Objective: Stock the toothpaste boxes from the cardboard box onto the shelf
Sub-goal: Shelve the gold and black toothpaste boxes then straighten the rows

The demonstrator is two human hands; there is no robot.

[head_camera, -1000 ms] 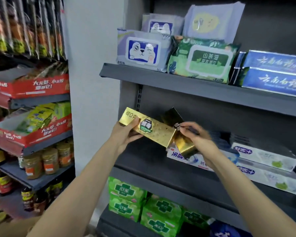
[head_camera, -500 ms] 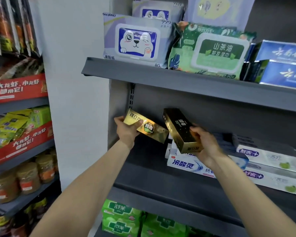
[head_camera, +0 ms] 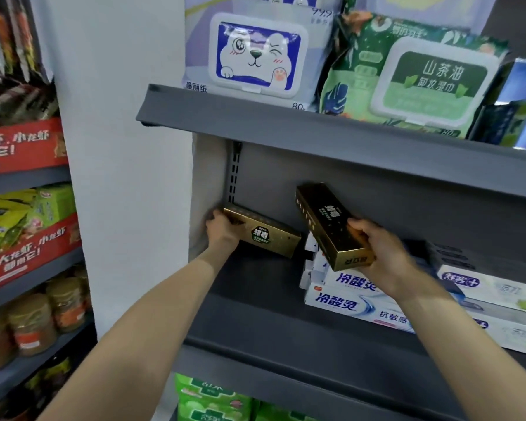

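I hold two gold toothpaste boxes over the grey middle shelf [head_camera: 255,323]. My left hand [head_camera: 223,230] grips the left end of one gold box [head_camera: 263,233], which lies lengthwise deep in the shelf's back left corner; whether it touches the shelf I cannot tell. My right hand [head_camera: 377,253] grips the second gold box [head_camera: 328,227], end towards me and tilted upward, above the stacked white toothpaste boxes [head_camera: 353,296]. The cardboard box is out of view.
More white toothpaste boxes [head_camera: 492,287] fill the shelf's right side. Wet-wipe packs [head_camera: 255,53] sit on the shelf above, its grey lip [head_camera: 286,123] low over my hands. Green packs [head_camera: 210,399] lie below. A white pillar [head_camera: 119,177] and a snack rack [head_camera: 28,238] stand left.
Both hands pushed deeper into the middle shelf. The left box went down and back into the left corner; the right box stayed tilted above the white boxes. The camera moved closer.
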